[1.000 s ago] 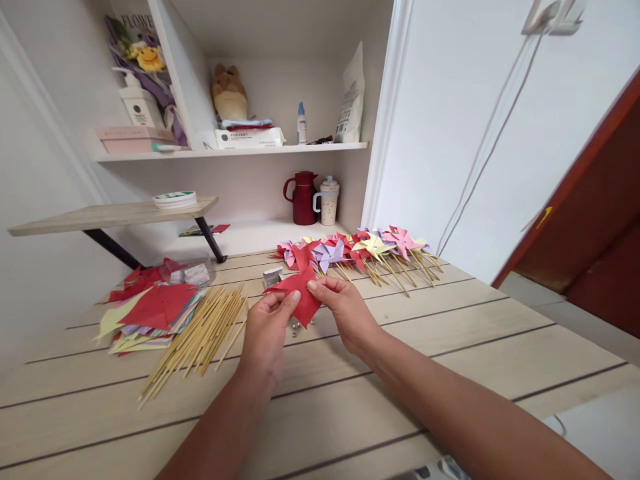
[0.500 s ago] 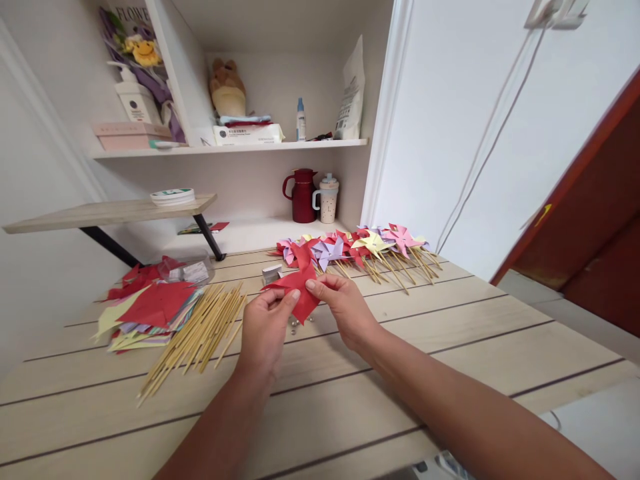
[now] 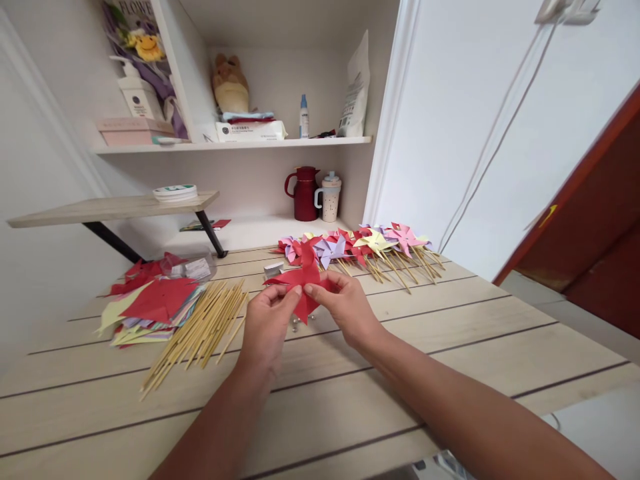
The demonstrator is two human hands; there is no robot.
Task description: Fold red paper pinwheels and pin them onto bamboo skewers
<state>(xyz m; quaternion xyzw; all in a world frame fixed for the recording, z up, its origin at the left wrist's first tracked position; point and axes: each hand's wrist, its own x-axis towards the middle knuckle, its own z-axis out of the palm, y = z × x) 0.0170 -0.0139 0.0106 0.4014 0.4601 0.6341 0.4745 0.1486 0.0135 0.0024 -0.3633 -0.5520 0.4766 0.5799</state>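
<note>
A red paper pinwheel (image 3: 306, 270) without a stick is held up over the table between both hands. My left hand (image 3: 267, 323) pinches it near the middle from the left, fingers behind the paper and thumb in front. From the right, my right hand (image 3: 347, 307) grips it the same way, its thumb almost meeting the left one. Below the paper lie several small silvery beads (image 3: 296, 323), partly hidden. A small grey box (image 3: 273, 269) stands just behind. Bamboo sticks (image 3: 200, 330) lie in a loose pile left of my left hand.
Finished pinwheels on sticks (image 3: 376, 243) lie in a row at the back right. Stacked coloured paper (image 3: 160, 303) and a clear plastic box (image 3: 197, 268) sit at the left, near a raised wooden stand (image 3: 107, 210). A dark red jug (image 3: 305, 195) and a cup (image 3: 330, 198) stand behind.
Both thumbs have drawn closer together at the middle of the red paper, and its right part is now more folded under my right thumb. The view has shifted slightly.
</note>
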